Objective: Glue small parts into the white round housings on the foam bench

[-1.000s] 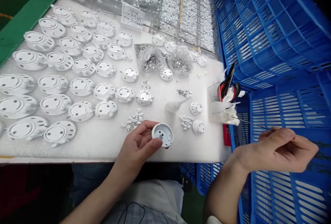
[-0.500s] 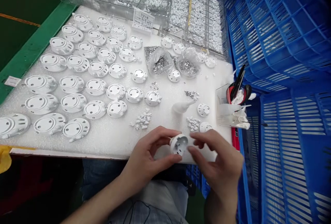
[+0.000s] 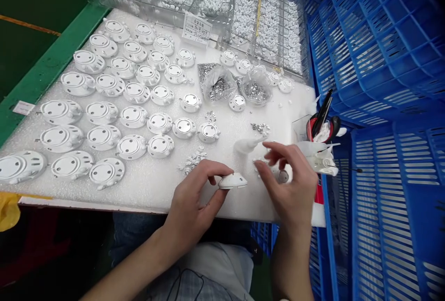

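My left hand point(image 3: 194, 199) pinches a small white round plastic housing point(image 3: 233, 180) by its left edge. The housing is tilted side-on, its domed side up, just above the near edge of the table. To its right, my right hand point(image 3: 292, 180) hovers with thumb and index finger apart and nothing visible between them. Just beyond that hand lies a white squeeze bottle point(image 3: 246, 145) with a thin nozzle. Another white housing point(image 3: 282, 176) is partly hidden behind my right fingers. A loose pile of small white parts point(image 3: 193, 159) lies beyond my left hand.
Rows of white housings point(image 3: 134, 117) cover the left of the foam-topped table. Plastic bags of small metal parts point(image 3: 219, 86) sit mid-table. Clear trays point(image 3: 208, 18) of white pieces stand behind. Scissors point(image 3: 323, 122) stand in a holder at right, beside blue crates point(image 3: 382, 176).
My left hand has turned the housing from showing its hollow inside to side-on, dome up. My right hand has moved up and away from it, toward the squeeze bottle.
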The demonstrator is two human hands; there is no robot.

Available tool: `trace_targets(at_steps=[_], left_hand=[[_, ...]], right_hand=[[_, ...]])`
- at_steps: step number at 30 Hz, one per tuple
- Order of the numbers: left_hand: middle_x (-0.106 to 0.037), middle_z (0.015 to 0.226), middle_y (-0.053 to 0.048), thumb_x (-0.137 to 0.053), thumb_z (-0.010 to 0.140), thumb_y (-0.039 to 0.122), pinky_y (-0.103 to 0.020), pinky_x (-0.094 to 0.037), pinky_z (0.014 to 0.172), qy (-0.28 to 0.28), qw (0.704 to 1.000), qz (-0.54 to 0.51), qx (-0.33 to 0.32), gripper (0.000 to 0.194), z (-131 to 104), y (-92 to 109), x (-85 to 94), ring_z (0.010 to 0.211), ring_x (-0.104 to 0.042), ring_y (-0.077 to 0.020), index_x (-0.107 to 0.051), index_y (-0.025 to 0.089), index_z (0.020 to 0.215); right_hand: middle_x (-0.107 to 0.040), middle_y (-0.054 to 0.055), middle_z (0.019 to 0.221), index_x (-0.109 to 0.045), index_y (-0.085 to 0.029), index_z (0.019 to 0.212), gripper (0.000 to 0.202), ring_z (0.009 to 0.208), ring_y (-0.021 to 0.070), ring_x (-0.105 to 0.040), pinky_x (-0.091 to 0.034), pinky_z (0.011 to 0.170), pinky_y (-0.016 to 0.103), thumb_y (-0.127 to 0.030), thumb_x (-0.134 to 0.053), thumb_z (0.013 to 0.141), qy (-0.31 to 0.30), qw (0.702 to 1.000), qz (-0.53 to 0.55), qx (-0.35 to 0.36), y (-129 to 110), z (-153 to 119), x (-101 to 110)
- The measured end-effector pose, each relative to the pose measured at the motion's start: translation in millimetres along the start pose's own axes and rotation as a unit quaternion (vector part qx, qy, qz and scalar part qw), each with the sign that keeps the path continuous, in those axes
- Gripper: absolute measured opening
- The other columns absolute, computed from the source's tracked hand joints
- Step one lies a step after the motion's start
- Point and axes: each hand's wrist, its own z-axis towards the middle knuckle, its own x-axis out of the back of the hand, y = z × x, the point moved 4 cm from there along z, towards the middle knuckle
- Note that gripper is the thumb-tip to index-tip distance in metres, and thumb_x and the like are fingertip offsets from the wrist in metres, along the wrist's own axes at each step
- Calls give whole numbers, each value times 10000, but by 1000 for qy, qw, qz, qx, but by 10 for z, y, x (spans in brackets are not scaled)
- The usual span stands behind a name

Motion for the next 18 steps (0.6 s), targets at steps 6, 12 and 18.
trace_targets(at_steps=[6,12,18], left_hand=[[-741,1014,-45,-615,956,38,-263,-539,704,6,996,47,-70,237,-1,-25,-25,861,-670,-176,-650,216,1109],[-762,1019,-56,-620,940,36,-273,-543,691,-16,997,41,-67,229,-9,-28,-31,878,-696,-187,-646,212,1085],[-764,1058,-91,-576,925,14,-315,-580,781,-39,993,66,-88,265,-25,-22,-59,967,-718,-217,-607,213,1097]], right_hand=[[-726,59,1004,-742,-238,986,135,968,223,-695,-576,835,370,-342,-767,904,-11,993,105,-44,37,155,-147],[-746,8,869,-615,-256,1002,261,527,125,-607,-405,424,240,-480,-728,928,92,912,391,-90,114,101,-24],[-398,-86,652,-625,-278,911,343,413,64,-173,-115,325,249,-574,-789,860,53,879,461,-109,294,116,-18]])
